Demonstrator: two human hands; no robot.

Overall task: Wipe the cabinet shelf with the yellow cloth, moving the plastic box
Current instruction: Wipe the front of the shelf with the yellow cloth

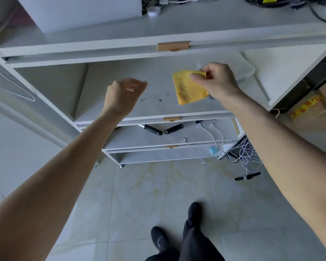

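Note:
My right hand (217,80) pinches the top edge of a folded yellow cloth (189,88), which hangs just above the white cabinet shelf (120,106). My left hand (125,93) hovers over the shelf's middle left with its fingers curled and nothing in it. A clear plastic box (247,71) sits at the shelf's back right, mostly hidden behind my right hand. Dark smudges (159,98) mark the shelf between my two hands.
Lower shelves hold black hand grippers (163,129), white cables and a blue object (213,150). The cabinet top carries a white box (83,12), a tape roll (153,10) and tangled cables. A cardboard box (316,104) stands right. My feet are on the tiled floor (158,194).

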